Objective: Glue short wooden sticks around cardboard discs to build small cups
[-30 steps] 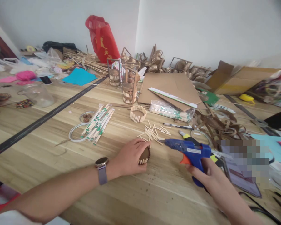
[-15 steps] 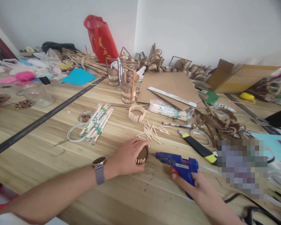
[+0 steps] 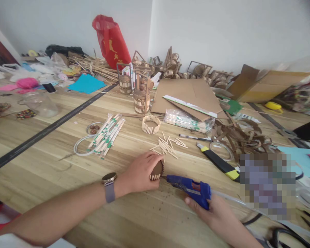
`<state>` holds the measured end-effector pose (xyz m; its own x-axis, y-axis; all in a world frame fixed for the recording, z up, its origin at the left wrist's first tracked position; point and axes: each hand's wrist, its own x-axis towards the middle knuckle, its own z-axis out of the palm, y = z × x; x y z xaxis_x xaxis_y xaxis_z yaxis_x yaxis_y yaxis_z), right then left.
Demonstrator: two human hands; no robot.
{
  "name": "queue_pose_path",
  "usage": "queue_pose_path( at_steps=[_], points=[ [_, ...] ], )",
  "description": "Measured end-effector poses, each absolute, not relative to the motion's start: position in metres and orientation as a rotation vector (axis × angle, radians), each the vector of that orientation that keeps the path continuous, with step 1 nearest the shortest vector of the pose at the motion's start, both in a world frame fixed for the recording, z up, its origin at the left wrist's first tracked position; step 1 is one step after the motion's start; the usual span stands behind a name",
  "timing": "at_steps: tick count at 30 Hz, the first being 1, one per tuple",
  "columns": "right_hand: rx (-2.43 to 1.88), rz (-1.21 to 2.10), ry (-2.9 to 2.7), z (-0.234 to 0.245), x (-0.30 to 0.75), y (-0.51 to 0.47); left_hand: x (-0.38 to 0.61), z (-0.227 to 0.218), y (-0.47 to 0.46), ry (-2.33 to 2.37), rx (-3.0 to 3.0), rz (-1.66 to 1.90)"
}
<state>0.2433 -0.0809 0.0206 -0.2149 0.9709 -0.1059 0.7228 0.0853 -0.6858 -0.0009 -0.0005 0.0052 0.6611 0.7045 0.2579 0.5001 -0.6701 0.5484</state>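
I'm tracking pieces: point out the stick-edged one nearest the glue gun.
The brown piece in the left hand, by the tip of the glue gun; other stick-edged pieces sit farther back, touched by neither hand.

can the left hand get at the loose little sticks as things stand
Probably, if the left hand lets go of the small round piece; the loose sticks lie just beyond that hand with nothing seen covering them.

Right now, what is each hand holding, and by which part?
The left hand holds a small round brown piece around its side; the right hand, a blue glue gun by its handle.
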Motion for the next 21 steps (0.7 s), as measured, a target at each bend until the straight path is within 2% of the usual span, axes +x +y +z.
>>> queue_pose_path(
  at_steps=[21],
  points=[
    [-1.747, 0.861, -2.095, 0.0228, 0.2400, -0.0831, -0.0004, 0.0066, -0.0001, 0.935, 2.434, 0.639]
  ],
)
